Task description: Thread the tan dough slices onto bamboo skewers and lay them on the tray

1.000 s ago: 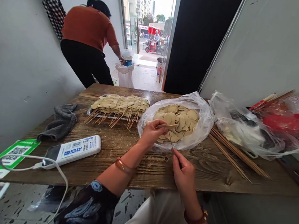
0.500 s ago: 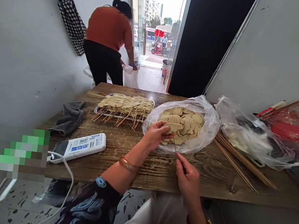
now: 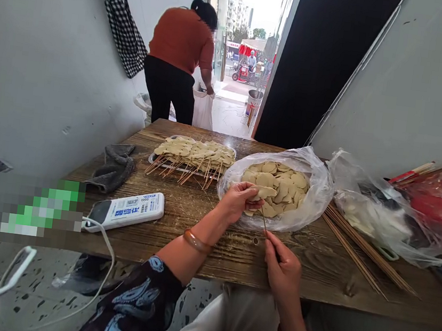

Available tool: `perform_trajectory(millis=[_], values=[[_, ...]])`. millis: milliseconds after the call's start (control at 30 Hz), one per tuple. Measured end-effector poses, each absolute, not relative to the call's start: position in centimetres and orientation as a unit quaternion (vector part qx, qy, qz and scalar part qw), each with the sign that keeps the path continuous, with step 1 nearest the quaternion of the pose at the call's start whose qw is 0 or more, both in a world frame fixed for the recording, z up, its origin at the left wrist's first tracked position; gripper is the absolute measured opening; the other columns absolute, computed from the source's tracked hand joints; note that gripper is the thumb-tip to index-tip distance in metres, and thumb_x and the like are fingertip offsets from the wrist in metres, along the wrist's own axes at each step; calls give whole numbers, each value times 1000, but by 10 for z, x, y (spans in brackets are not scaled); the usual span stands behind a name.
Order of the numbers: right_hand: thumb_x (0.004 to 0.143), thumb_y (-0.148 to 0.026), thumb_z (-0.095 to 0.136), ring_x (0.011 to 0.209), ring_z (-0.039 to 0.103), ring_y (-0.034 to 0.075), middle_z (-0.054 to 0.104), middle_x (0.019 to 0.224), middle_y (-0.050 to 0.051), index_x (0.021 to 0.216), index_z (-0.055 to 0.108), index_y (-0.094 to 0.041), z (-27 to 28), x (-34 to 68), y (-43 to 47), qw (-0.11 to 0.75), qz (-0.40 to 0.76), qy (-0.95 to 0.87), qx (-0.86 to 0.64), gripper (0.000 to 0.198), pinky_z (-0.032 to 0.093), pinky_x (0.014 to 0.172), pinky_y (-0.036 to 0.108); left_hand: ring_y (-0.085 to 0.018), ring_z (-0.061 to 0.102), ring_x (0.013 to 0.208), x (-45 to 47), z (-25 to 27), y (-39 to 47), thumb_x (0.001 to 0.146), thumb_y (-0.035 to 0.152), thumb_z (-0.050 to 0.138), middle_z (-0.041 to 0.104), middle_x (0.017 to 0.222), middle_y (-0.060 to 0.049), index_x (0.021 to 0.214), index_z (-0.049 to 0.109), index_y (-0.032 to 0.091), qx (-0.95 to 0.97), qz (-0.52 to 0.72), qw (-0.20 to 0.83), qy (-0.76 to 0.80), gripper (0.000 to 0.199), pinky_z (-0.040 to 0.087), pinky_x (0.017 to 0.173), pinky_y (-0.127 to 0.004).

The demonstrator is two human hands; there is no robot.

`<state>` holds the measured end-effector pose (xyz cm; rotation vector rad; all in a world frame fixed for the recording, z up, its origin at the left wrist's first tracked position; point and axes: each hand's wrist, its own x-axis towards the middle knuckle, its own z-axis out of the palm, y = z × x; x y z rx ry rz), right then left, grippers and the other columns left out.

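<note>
Above the near rim of an open plastic bag (image 3: 324, 194), I have the left hand (image 3: 238, 202) pinching a thin beige slice (image 3: 265, 192) between thumb and fingers. Below and to its right, the right hand (image 3: 284, 264) grips the lower part of a bamboo skewer (image 3: 264, 222), which slants up toward the slice; from my camera I cannot tell whether its tip has pierced it. Loose round slices (image 3: 283, 181) fill the bag, which rests on the wooden table (image 3: 233, 258). Just left of it I see a metal tray (image 3: 152, 159) bearing layered skewered slices (image 3: 194, 151), their sticks pointing toward me. To the bag's right lies a bundle of bare skewers (image 3: 367, 248), beside a second plastic bag (image 3: 393, 227). Over on my left are a crumpled grey cloth (image 3: 113, 168) and a white power bank (image 3: 135, 210). Beyond the table, a co-worker (image 3: 182, 42) bends, one hand at a white sack (image 3: 202, 110).
</note>
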<state>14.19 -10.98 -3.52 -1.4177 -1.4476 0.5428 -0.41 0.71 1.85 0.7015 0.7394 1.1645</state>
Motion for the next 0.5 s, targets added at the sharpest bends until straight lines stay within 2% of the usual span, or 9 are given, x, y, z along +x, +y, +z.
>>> perform_trajectory(millis=[200, 433, 500], values=[[88, -38, 53, 73, 70, 21, 76, 92, 8, 106, 75, -19, -37, 142, -110, 506, 217, -596, -585, 34, 57, 69, 33, -13, 62, 52, 1, 14, 6, 55, 28, 82, 62, 62, 1, 76, 53, 14, 333, 529, 711, 321, 38, 54, 55, -27], [88, -38, 52, 72, 70, 21, 76, 81, 7, 106, 75, -17, -35, 141, -109, 500, 221, -586, -598, 36, 56, 66, 30, -9, 59, 55, 5, 16, 3, 53, 32, 84, 60, 65, 3, 75, 55, 13, 357, 561, 678, 314, 41, 56, 64, -29], [88, -38, 52, 74, 70, 21, 76, 83, 7, 106, 74, -17, -34, 141, -109, 501, 225, -585, -597, 36, 56, 66, 30, -8, 58, 56, 5, 17, 3, 54, 31, 83, 60, 65, 3, 75, 56, 13, 366, 564, 669, 317, 39, 56, 64, -28]])
